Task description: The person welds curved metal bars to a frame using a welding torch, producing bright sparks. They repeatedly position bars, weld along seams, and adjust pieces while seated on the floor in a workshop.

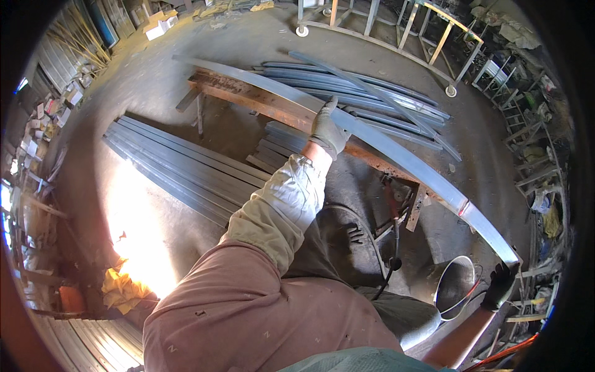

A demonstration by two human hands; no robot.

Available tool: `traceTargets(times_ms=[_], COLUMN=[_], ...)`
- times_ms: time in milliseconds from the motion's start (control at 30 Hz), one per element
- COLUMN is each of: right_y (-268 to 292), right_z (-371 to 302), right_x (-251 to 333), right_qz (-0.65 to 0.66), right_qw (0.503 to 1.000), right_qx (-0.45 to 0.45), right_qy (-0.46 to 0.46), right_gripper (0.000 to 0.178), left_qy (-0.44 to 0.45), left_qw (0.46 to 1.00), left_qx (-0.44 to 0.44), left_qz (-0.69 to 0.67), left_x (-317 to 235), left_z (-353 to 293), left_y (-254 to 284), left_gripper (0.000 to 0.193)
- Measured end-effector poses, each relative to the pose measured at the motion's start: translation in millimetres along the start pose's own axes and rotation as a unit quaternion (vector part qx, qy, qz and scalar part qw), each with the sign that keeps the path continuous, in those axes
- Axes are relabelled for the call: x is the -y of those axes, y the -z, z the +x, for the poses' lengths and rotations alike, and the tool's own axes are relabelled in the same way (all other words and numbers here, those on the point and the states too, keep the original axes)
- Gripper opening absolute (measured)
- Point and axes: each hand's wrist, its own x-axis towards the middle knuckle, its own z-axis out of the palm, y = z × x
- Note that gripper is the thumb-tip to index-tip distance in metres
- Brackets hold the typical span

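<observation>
I had both hands on the long silver tube [400,155], which ran diagonally over the rusty beam [260,103], its right end sticking out past it. Left hand [328,133]: grip wrapped over the tube near mid-length, grasping it. Right hand [501,286]: grip closed at the right end, fingers partly hidden, finer placement too small to tell. Couldn't tell if the tube lay on the beam or was raised just off it. Main risk, in my judgement: roll or slide, since smooth metal sat over a narrow support and I saw no clamp on it. The far left end had no hand near it; uneven lifting could have swung it into the loose tube pile [372,99] just beyond. Right end next: it hung near the metal bucket [454,285], so a dip or slip there could have knocked the bucket or pinched fingers. The reddish band [463,208] near that end looked like a joint; if weak, twisting between the two hands might have stressed it. Also flagged the black cable [372,239] near the legs: snag hazard if the person stepped sideways.
</observation>
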Motion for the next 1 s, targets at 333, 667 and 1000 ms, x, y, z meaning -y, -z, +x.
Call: traceTargets(times_ms=[333,667,1000], right_y=[-2,-54,-125], right_z=[-66,-154,-134], right_x=[29,105,114], right_qz=[-0.13,-0.181,-0.059], right_qw=[0.99,0.966,0.986], right_qx=[-0.001,-0.053,-0.026], right_qy=[0.058,0.179,0.155], right_gripper=[0.055,0.057,0.037], left_qy=[0.06,-0.016,0.06], left_qw=[0.997,0.996,0.989], left_qx=[0.035,0.084,0.045], left_qz=[0.029,0.036,0.125], left_x=[-7,-18,-23], left_z=[-10,18,40], left_y=[-6,14,12], left_gripper=[0.062,0.052,0.082])
